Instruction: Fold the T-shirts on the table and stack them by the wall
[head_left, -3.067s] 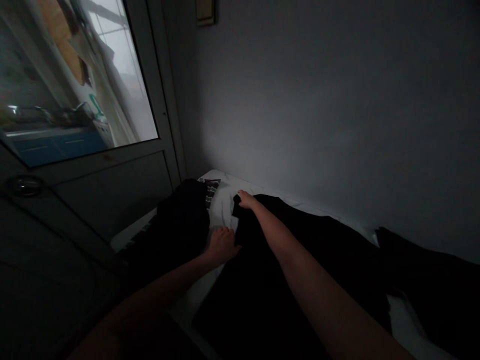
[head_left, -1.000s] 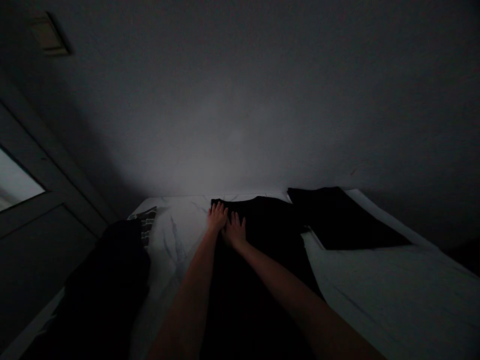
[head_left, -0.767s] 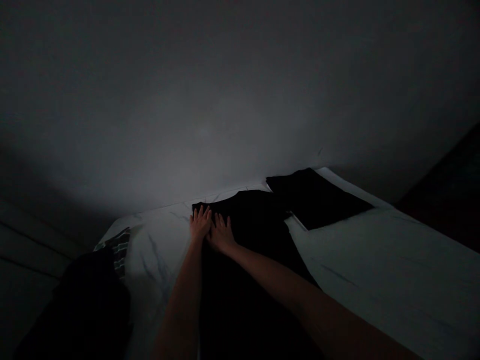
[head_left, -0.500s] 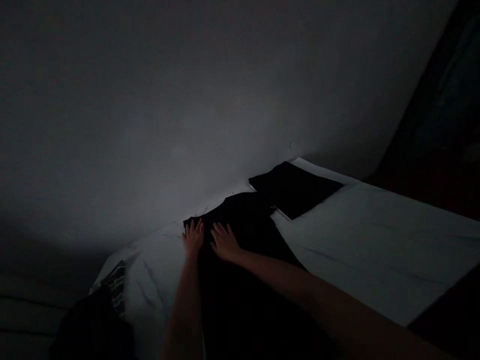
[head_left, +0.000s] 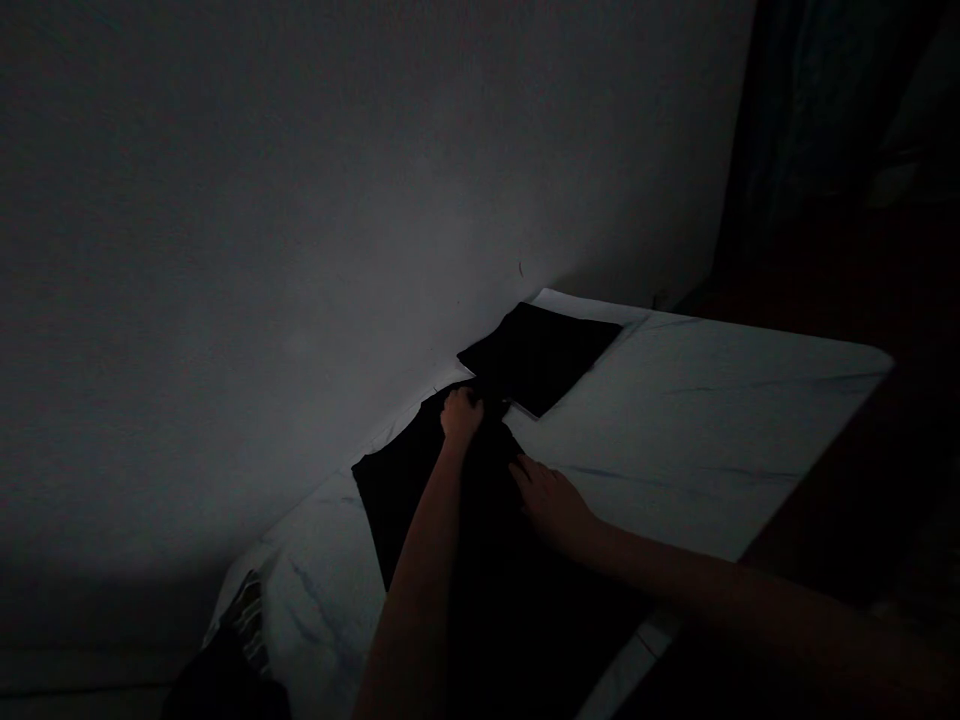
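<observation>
A black garment (head_left: 487, 560), its kind hard to tell in the dark, lies spread over a white table (head_left: 675, 400) with grey veining. Near the garment's far end my left hand (head_left: 461, 412) is closed, its fingers curled down onto the dark cloth. My right hand (head_left: 556, 503) rests at the garment's right edge with the fingers stretched out and lying on the fabric. Just beyond my left hand is a folded black cloth (head_left: 544, 355), with white edges showing beneath it.
A pale wall (head_left: 300, 250) runs along the table's far side. At the lower left, dark and striped cloth (head_left: 251, 620) hangs over the table's edge. The area to the right, past the table, is very dark.
My left hand has moved right and farther out from the garment's left corner, and its fingers have curled. My right hand has shifted right to the garment's edge. The view has turned right.
</observation>
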